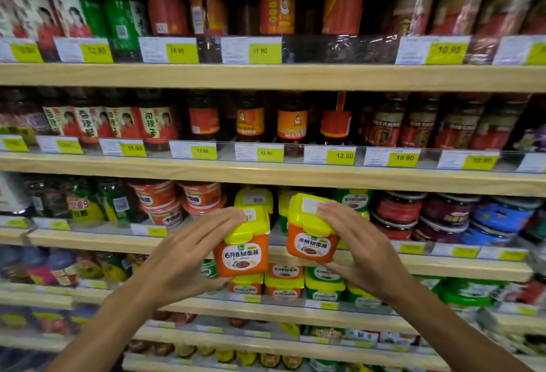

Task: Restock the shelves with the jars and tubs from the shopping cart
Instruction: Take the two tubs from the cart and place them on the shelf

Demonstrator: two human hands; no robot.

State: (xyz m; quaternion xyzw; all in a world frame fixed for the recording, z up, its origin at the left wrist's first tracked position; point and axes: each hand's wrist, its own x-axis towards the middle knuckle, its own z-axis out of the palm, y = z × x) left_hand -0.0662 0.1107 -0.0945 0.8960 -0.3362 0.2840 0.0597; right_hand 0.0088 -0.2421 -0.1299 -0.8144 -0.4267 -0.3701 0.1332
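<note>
At centre frame two orange tubs are held up before the third shelf (88,241), the left tub (240,256) gripped by the left hand (189,256), the right tub (311,243) by the right hand (359,249); placing is judged underway; sliding them level beside the yellow-lidded tubs (254,198) is called for next.

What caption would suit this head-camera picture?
Left hand and right hand each lift an orange tub with yellow lid toward the shelf.

Single head-worn wide-angle view, facing the stocked shelves (266,76) straight on, close, angled slightly downward, edges blurred
</note>
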